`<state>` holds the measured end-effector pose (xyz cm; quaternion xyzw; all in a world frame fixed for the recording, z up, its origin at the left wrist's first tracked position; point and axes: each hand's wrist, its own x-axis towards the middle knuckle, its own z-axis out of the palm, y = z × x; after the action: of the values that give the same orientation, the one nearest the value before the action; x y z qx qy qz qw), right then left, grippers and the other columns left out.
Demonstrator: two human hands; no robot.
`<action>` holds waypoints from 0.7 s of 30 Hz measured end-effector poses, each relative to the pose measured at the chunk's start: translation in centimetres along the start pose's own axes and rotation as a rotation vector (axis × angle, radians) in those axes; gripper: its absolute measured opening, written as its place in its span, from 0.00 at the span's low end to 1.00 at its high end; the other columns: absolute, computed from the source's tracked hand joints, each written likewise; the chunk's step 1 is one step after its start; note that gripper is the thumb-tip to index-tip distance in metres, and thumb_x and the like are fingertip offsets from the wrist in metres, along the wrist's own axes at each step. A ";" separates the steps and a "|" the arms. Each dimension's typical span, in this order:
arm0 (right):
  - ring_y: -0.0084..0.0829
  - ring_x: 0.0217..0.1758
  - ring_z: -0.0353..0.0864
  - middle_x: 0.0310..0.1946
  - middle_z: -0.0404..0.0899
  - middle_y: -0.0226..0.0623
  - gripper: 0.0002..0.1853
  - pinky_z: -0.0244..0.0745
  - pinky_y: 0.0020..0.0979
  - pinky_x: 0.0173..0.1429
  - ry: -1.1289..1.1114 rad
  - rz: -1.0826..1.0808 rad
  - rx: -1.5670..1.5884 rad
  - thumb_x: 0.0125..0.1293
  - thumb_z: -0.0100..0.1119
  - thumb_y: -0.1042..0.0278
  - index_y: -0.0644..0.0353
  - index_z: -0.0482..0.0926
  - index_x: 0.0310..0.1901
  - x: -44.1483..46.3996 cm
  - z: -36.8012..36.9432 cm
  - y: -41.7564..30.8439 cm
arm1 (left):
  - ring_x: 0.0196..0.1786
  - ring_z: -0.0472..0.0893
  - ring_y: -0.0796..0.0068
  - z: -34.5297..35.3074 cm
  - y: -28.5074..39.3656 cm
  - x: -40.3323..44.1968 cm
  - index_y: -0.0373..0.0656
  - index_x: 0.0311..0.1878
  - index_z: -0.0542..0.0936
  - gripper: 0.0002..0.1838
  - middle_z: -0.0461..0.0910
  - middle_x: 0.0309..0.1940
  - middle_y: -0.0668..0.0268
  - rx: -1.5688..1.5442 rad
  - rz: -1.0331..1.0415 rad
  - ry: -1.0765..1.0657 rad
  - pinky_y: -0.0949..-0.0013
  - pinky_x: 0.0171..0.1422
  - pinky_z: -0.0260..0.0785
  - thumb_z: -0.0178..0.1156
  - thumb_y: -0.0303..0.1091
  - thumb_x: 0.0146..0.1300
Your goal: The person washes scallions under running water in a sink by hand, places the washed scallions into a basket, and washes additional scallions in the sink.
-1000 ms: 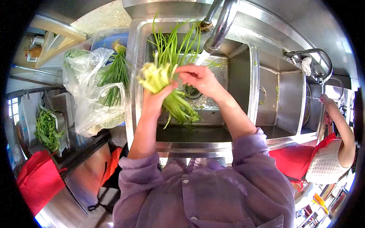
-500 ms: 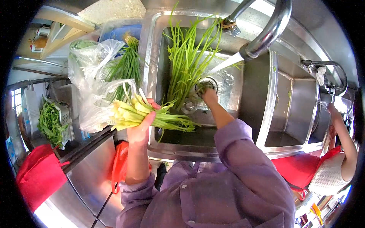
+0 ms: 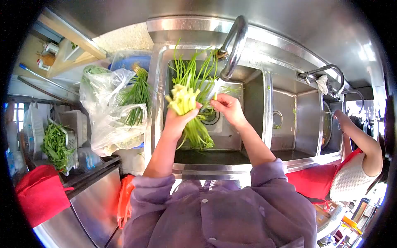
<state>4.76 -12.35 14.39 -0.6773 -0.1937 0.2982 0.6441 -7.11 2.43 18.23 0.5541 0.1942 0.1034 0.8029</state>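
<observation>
My left hand [image 3: 178, 120] is closed around a bunch of leafy green stalks [image 3: 185, 100], pale cut ends up and leaves hanging toward the sink floor. Just right of the bunch, my right hand [image 3: 230, 108] pinches what looks like a single pale green stalk [image 3: 215, 96] between thumb and fingers. Both hands are over the left sink basin [image 3: 253, 89]. Behind the bunch, long thin green stalks [image 3: 188, 66] lie in the basin, partly covered by it. From the faucet [image 3: 237, 45], water runs down close to my right fingertips.
A clear plastic bag [image 3: 101, 103] and a bundle of thin green onions [image 3: 137, 95] lie left of the sink. Farther left, leafy greens [image 3: 56, 142] fill a white basket. A second basin [image 3: 285, 120] adjoins on the right, where a co-worker's arm [image 3: 359, 134] reaches over another basin.
My left hand has carried the bunch rightward over the basin and turned its cut ends up. My right hand has risen from the drain to beside the bunch. The view has shifted.
</observation>
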 end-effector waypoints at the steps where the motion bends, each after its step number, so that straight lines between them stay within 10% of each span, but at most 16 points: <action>1: 0.14 0.26 0.70 0.23 0.76 0.26 0.06 0.66 0.19 0.32 0.004 -0.015 0.004 0.55 0.58 0.71 0.64 0.77 0.32 0.2 0.2 -0.9 | 0.41 0.75 0.74 0.5 0.2 0.7 0.39 0.42 0.74 0.15 0.77 0.35 0.65 0.048 0.015 -0.018 0.72 0.48 0.65 0.59 0.25 0.48; 9: 0.27 0.19 0.72 0.17 0.72 0.36 0.07 0.66 0.28 0.25 0.125 -0.234 -0.438 0.54 0.55 0.68 0.63 0.76 0.28 1.7 0.4 -5.7 | 0.40 0.76 0.75 3.8 0.2 3.4 0.38 0.47 0.72 0.20 0.76 0.39 0.66 -0.063 0.027 -0.011 0.73 0.46 0.68 0.59 0.20 0.46; 13: 0.35 0.25 0.73 0.25 0.69 0.43 0.07 0.68 0.33 0.30 0.027 -0.198 -0.328 0.55 0.52 0.68 0.61 0.76 0.31 1.7 -0.6 -5.3 | 0.40 0.76 0.74 4.3 -0.2 4.0 0.38 0.47 0.72 0.20 0.75 0.39 0.66 -0.193 -0.040 -0.009 0.72 0.45 0.68 0.59 0.20 0.47; 16: 0.43 0.33 0.74 0.31 0.69 0.42 0.10 0.71 0.40 0.36 0.073 -0.330 -0.950 0.57 0.46 0.70 0.55 0.75 0.40 -0.3 -1.0 -6.4 | 0.40 0.75 0.74 5.1 -0.8 4.6 0.38 0.45 0.73 0.19 0.76 0.38 0.66 -0.145 -0.086 0.014 0.72 0.45 0.67 0.61 0.23 0.45; 21: 0.43 0.42 0.72 0.38 0.68 0.42 0.14 0.70 0.39 0.43 0.137 -0.258 -1.142 0.57 0.46 0.68 0.55 0.72 0.46 -1.6 -2.3 -6.9 | 0.38 0.75 0.77 7.1 -1.0 4.9 0.39 0.42 0.75 0.17 0.76 0.36 0.66 -0.009 -0.122 -0.040 0.73 0.44 0.66 0.62 0.26 0.45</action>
<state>5.84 -14.46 21.40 -0.9056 -0.3623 0.0218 0.2195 0.32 -2.10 18.53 0.5395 0.2112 0.0444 0.8138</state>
